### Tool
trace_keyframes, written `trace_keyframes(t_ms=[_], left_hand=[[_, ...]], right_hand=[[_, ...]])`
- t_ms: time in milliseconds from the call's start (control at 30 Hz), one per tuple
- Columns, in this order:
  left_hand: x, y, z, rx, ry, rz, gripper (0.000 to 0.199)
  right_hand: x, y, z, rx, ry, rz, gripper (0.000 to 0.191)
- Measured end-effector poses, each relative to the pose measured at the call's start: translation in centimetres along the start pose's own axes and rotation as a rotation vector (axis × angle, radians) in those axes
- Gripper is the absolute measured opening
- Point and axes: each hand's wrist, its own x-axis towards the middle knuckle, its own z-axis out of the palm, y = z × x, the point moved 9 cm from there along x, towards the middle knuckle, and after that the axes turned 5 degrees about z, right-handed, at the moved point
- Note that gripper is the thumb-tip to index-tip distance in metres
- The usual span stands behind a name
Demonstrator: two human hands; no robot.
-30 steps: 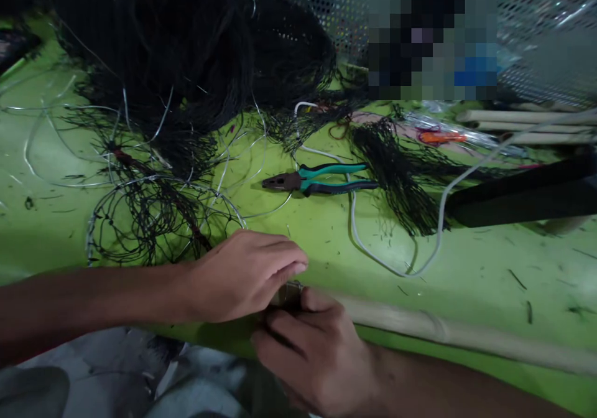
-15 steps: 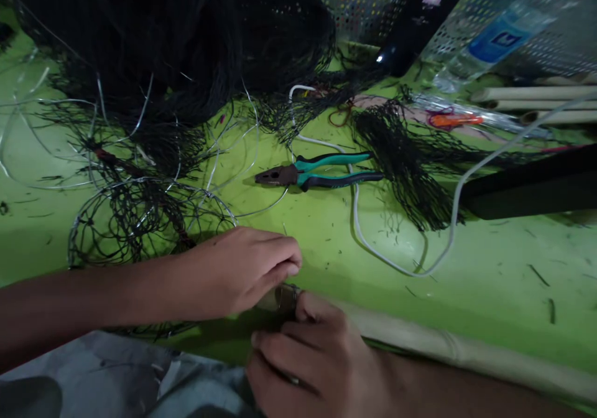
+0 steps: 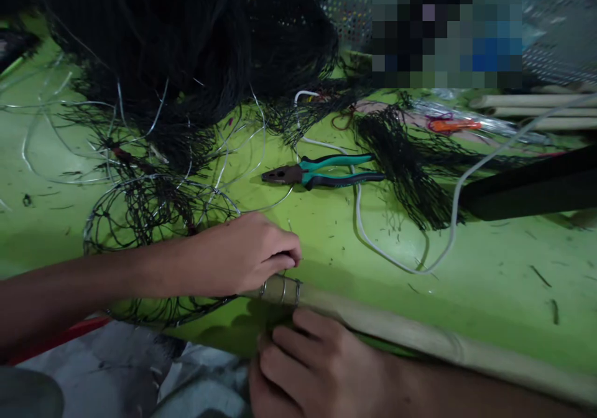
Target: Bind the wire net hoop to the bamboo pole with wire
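A pale bamboo pole (image 3: 401, 321) runs from the lower right to below my left hand. Thin metal wire (image 3: 297, 292) is wound in several turns round its end. My left hand (image 3: 261, 250) is closed in a pinch just above these turns, and a fine wire tip pokes out at its fingertips. My right hand (image 3: 312, 362) lies against the near side of the pole with curled fingers; its thumb and whatever it grips are hidden. A hoop of wire with black netting (image 3: 140, 219) lies behind and under my left forearm.
Pliers with green and black handles (image 3: 342, 170) lie beyond my hands. A white cord (image 3: 359, 219) loops beside them. A heap of black net (image 3: 186, 45) fills the back left. More bamboo poles (image 3: 522, 102) and a dark bar (image 3: 536, 185) are on the right.
My right hand has shifted down from the wire turns, which now show more fully. My left hand has risen slightly, still pinched. The view has moved a little.
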Motion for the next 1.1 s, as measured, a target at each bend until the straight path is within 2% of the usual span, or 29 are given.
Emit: trace_keyframes(t_ms=[100, 267, 333, 467, 567, 633, 767, 833, 967, 1100], left_hand=[[-0.1, -0.3, 0.2, 0.043, 0.024, -0.039, 0.015], [-0.2, 0.2, -0.2, 0.030, 0.132, -0.006, 0.015], [-0.3, 0.2, -0.3, 0.007, 0.141, -0.009, 0.015], [-0.2, -0.1, 0.1, -0.113, 0.063, -0.009, 0.011], [-0.5, -0.3, 0.5, -0.150, 0.000, -0.017, 0.015], [-0.8, -0.4, 0.4, -0.151, 0.017, -0.021, 0.018], [-1.6, -0.4, 0.1, -0.201, 0.095, -0.025, 0.011], [-1.8, -0.3, 0.1, -0.188, 0.113, -0.019, 0.009], [-1.9, -0.4, -0.6, -0.124, 0.190, -0.010, 0.010], [-1.8, 0.0, -0.8, -0.136, 0.200, 0.033, 0.010]], right_hand=[[0.2, -0.3, 0.1, 0.007, -0.018, -0.031, 0.006], [0.7, 0.6, -0.1, 0.144, -0.034, 0.055, 0.014], [0.8, 0.9, 0.0, 0.197, -0.053, 0.053, 0.017], [0.8, 1.4, -0.5, 0.256, -0.004, 0.076, 0.023], [1.0, 1.5, -2.1, 0.199, 0.095, 0.098, 0.014], [1.3, 2.6, -3.3, 0.237, 0.131, 0.215, 0.010], [1.2, 6.7, -3.9, 0.509, 0.115, 0.626, 0.009], [0.9, 7.8, -3.9, 0.549, 0.096, 0.719, 0.009], [0.7, 8.3, -3.8, 0.450, 0.049, 0.688, 0.009], [0.6, 7.8, -4.1, 0.410, 0.095, 0.594, 0.007]])
